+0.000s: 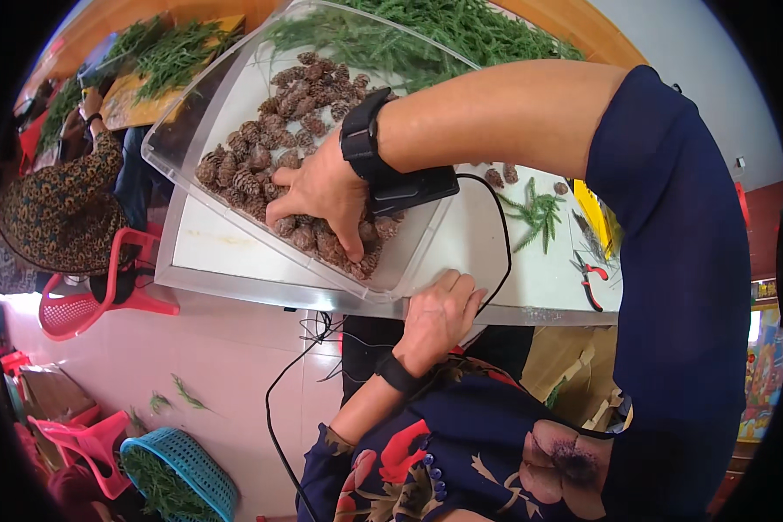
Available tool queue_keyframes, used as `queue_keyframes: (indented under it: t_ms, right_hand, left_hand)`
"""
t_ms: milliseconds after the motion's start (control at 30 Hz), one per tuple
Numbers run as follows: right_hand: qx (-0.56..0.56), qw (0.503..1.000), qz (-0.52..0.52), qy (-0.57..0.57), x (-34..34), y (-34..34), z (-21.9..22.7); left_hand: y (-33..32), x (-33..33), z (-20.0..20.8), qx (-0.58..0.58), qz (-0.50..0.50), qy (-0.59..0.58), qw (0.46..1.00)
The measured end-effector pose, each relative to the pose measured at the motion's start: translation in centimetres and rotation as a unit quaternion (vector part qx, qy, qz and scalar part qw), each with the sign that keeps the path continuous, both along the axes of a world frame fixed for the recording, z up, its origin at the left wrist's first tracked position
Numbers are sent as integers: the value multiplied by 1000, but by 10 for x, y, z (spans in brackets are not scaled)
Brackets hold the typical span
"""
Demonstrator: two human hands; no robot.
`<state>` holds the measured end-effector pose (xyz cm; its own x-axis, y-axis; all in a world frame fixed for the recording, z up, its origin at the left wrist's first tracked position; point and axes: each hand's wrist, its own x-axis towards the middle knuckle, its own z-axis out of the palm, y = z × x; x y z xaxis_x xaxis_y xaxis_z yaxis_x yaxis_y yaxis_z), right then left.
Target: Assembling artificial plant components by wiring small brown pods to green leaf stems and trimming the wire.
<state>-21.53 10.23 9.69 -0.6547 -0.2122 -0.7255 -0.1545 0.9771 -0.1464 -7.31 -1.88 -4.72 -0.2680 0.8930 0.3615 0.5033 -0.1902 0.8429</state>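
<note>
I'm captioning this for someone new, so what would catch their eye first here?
Probably the clear plastic bin on the white table, with brown pine cones heaped inside and the right hand spread among them. Next, the green sprigs massed along the table's far side, and a bright pink chair on the floor at left.

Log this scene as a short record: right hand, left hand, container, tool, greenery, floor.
Right hand: fingers spread on the pine cones, inside the bin
Left hand: at the edge of the white table, by the bin's near corner
Container: clear plastic bin, holding brown pine cones
Tool: pliers, red and black handles, on the table's right
Greenery: small sprig near the pliers
Floor: blue basket holding green sprigs
</note>
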Motion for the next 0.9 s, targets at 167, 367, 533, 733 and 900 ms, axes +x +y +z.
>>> queue_keyframes:
  t_ms: [167, 367, 533, 733, 900]
  right_hand:
    - [28, 999, 12, -17, -6, -3, -4]
    - [52, 998, 19, 18, 6, -6, -20]
    - [-13, 999, 3, 39, 6, 1, -24]
    - [37, 997, 34, 59, 13, -6, -21]
    - [-32, 997, 39, 52, 3, 7, -24]
  left_hand:
    - [0, 0, 0, 3, -10, -3, 1000]
    - [-2, -2, 1, 11, -21, 3, 1000]
    - [1, -3, 3, 0, -26, 7, 1000]
    - [1, -3, 4, -2, -20, 6, 1000]
    - [2, -3, 4, -9, -24, 7, 1000]
